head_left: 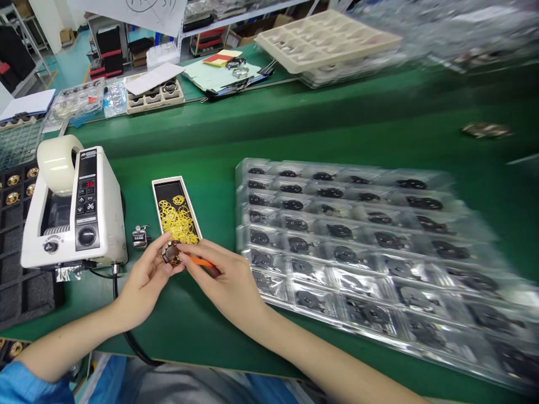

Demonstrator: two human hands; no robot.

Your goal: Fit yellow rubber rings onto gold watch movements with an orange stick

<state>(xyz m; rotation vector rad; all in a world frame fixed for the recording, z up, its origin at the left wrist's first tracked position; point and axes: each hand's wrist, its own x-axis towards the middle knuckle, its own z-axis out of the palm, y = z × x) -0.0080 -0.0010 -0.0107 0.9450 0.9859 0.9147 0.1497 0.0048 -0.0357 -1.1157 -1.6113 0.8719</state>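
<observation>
Between both hands, just in front of a white-rimmed box (191, 205) of yellow rings (174, 219), is a small round brown-and-gold part (171, 253). My left hand (145, 278) grips its left side with thumb and fingers. My right hand (225, 278) pinches an orange tool (201, 262) whose near end points at the part; the fingertips meet the part's right edge. Fine detail of the part is too small to tell. A small metal counter (140, 237) stands left of the box.
A white tape dispenser (101, 196) stands at the left beside a black compartment tray (40, 292). Clear plastic trays with black parts (339, 231) cover the right side of the green table (202, 151). Behind are a clipboard (219, 76) and a beige tray (328, 42).
</observation>
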